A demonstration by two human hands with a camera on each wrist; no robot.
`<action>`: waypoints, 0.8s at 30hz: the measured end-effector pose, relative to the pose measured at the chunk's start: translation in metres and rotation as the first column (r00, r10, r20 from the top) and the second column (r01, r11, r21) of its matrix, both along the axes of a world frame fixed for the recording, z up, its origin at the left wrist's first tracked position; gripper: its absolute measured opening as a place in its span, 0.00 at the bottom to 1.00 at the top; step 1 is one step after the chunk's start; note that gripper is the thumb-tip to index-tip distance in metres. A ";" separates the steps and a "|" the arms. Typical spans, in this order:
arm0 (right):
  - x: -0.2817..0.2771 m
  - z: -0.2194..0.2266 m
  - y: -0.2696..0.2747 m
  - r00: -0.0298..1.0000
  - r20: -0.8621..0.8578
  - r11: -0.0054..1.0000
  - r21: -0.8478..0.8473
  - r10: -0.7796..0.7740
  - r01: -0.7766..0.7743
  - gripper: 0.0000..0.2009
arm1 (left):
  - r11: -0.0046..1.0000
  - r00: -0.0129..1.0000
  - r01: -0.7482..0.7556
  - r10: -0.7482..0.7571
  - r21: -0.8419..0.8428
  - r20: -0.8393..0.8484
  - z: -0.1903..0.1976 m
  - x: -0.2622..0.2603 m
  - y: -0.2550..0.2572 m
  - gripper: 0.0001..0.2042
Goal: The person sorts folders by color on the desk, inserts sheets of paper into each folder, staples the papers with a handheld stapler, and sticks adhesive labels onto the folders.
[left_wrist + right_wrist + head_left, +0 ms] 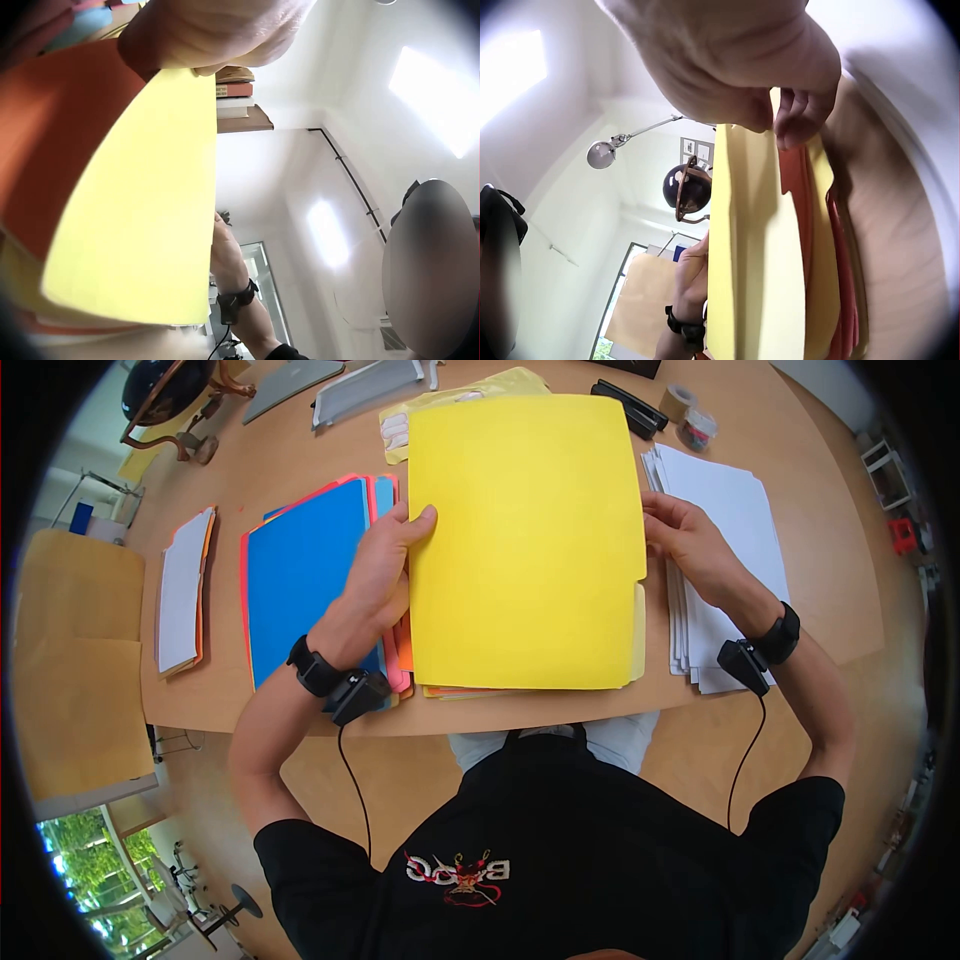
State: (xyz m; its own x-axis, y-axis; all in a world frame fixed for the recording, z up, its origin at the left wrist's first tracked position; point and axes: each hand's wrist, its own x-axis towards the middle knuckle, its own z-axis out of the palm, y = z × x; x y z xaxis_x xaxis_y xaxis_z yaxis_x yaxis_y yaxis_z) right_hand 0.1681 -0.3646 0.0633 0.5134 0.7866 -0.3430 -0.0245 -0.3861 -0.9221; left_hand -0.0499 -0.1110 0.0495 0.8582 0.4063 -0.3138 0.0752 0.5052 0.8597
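A yellow file folder [525,550] is held over the table in front of me, its front cover facing up. My left hand [380,565] grips its left edge, thumb on the front cover and the other fingers behind. At the right edge, my right hand [705,550] pinches the pale back flap [769,247] with thumb and fingertips. In the right wrist view the two covers stand slightly apart. Below the yellow folder lies a stack with an orange folder [60,142] showing in the left wrist view.
To the left lies a pile of coloured folders with a blue one [305,560] on top, then a thinner white-topped stack [184,595]. White papers [735,530] lie at the right. Behind are a black hole punch [630,410], a tape roll [677,402] and a small clear container [698,430].
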 end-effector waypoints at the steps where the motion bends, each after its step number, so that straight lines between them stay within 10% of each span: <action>1: -0.002 0.003 0.002 1.000 0.014 0.999 0.025 -0.027 0.027 0.16 | 1.000 1.000 -0.001 0.001 0.004 0.001 -0.001 0.001 -0.001 0.18; 11: -0.019 0.003 0.007 0.953 -0.300 0.989 0.123 -0.041 0.081 0.32 | 0.980 0.992 -0.054 0.031 0.191 0.121 0.006 0.004 -0.026 0.19; 24: -0.026 0.003 0.006 0.987 -0.162 0.987 0.154 -0.012 0.037 0.38 | 0.980 0.990 -0.138 0.141 0.144 -0.006 0.017 -0.001 -0.037 0.18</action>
State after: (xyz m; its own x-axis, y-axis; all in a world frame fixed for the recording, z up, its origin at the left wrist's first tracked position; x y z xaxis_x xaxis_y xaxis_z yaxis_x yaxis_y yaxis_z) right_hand 0.1420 -0.3587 0.0662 0.4815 0.8249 -0.2962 -0.1846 -0.2348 -0.9543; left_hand -0.0504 -0.1481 0.0665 0.7852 0.5634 -0.2569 0.0269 0.3834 0.9232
